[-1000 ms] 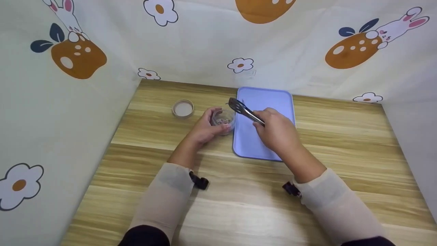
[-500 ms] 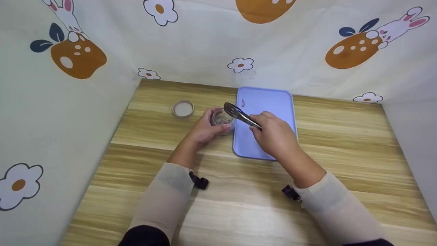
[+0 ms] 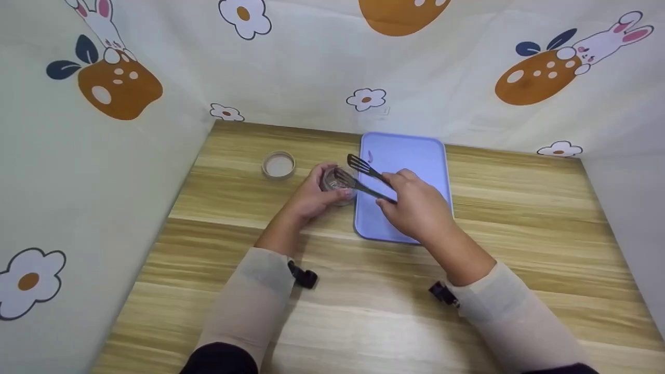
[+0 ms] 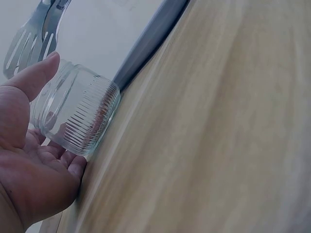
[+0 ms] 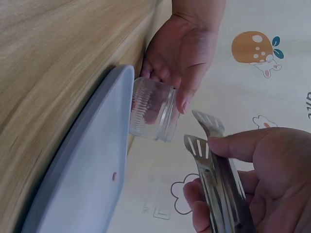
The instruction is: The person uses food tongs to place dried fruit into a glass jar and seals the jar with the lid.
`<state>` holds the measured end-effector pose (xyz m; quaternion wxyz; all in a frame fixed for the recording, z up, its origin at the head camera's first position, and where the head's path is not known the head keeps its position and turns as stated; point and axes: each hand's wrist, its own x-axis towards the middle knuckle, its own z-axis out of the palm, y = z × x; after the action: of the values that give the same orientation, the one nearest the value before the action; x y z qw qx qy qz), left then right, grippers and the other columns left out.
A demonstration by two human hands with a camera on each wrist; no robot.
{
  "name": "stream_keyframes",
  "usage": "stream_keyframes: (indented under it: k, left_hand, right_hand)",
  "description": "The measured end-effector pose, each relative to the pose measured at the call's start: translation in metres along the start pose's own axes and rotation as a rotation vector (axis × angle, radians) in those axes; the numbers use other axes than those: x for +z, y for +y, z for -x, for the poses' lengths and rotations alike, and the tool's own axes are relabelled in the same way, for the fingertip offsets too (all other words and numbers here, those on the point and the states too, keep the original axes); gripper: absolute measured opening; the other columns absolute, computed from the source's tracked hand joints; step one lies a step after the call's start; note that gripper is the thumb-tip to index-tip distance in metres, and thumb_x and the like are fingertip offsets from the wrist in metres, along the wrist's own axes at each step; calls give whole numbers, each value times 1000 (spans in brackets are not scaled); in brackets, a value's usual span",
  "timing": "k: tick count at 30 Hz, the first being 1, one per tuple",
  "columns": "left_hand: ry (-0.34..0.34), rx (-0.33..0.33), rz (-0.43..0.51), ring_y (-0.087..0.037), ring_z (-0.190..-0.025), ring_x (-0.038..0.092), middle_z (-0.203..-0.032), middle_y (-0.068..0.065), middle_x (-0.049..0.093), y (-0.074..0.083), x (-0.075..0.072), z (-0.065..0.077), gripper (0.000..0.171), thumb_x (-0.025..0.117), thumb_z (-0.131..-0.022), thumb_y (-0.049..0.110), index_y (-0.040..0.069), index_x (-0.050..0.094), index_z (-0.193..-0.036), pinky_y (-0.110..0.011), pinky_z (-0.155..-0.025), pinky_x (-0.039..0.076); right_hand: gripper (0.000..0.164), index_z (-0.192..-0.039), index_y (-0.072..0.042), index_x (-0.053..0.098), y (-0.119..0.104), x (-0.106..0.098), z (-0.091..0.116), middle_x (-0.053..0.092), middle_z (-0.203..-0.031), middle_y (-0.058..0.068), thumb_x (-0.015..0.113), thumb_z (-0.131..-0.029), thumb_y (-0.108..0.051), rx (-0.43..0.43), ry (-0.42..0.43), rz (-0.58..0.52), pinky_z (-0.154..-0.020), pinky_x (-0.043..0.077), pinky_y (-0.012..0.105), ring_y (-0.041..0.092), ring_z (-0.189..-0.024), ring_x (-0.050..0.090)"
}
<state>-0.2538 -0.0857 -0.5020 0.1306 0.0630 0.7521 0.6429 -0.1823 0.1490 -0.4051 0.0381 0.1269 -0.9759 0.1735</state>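
Observation:
My left hand point(image 3: 311, 197) grips a clear glass jar point(image 4: 80, 109) with ribbed lower walls, thumb on one side and fingers round the other. Small reddish bits point(image 4: 101, 116) lie at the jar's bottom. In my right hand point(image 3: 422, 205) is a pair of metal tongs point(image 3: 371, 191) with slotted ends, thumb on one arm and fingers on the other. The tongs' ends stand apart, one overlapping the jar's mouth in the head view, the other beyond its right side. Nothing shows between them. One small reddish piece point(image 3: 370, 156) lies on the blue tray point(image 3: 408, 150).
A round lid point(image 3: 278, 165) lies on the wooden table point(image 3: 228, 202) to the left of the jar. The tray sits right beside the jar, under the right hand. Patterned cloth walls point(image 3: 291, 67) rise at the back and both sides.
The tongs have come toward the jar's mouth, and their ends, together before, have spread apart. A small bit at their tips one second ago no longer shows there. The left hand stays put.

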Motion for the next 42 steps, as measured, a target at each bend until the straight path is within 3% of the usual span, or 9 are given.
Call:
stream_keyframes:
  k: [6,13,15,18,28,34,42]
  left_hand:
    - [-17,34,20,-21,-141,40,-152,-11,45,-1,-1,-1,87,87,-74,25,13,40,-147,-38,-123,21]
    - [-16,-21,6,-21,-140,39,-149,-5,47,2,-1,0,87,87,-74,33,24,39,-147,-37,-122,21]
    - [-24,-18,17,-24,-141,39,-150,-8,45,2,-1,0,87,86,-76,31,22,37,-148,-38,-122,21]
    - [-34,-12,32,-28,-142,38,-154,-9,41,1,-1,0,86,84,-78,27,20,36,-149,-39,-123,19]
    - [0,0,13,-22,-140,41,-148,2,47,0,0,-1,79,86,-75,25,24,43,-142,-38,-122,22]
    - [-27,16,26,-25,-142,38,-153,-6,43,0,-1,-1,90,87,-75,32,14,38,-148,-38,-123,21]
    - [-1,12,11,-20,-139,41,-150,-1,47,-1,1,-1,86,88,-73,34,20,42,-144,-36,-122,23]
  right_hand:
    - [69,-140,-13,54,0,-1,1,60,-126,6,73,-83,-46,19,-3,-8,-90,52,46,27,-106,64]
    - [70,-142,-13,52,5,-4,-3,59,-127,6,72,-84,-47,44,-10,-4,-89,52,47,27,-105,63]
    - [71,-142,-12,52,8,-6,-6,59,-126,7,72,-84,-47,58,-13,-1,-89,52,47,26,-103,62]
    - [71,-142,-12,51,13,-11,-12,59,-126,8,72,-84,-46,79,-20,1,-89,52,48,27,-100,60]
    - [67,-140,-7,52,37,-18,-41,59,-122,12,70,-87,-43,152,-103,58,-90,50,51,29,-101,58]
    - [63,-136,-5,55,48,-12,-57,58,-114,13,70,-87,-41,190,-148,92,-84,49,50,30,-95,56]
    - [58,-133,-4,57,59,2,-74,59,-114,12,69,-88,-39,241,-200,123,-86,49,47,28,-94,54]
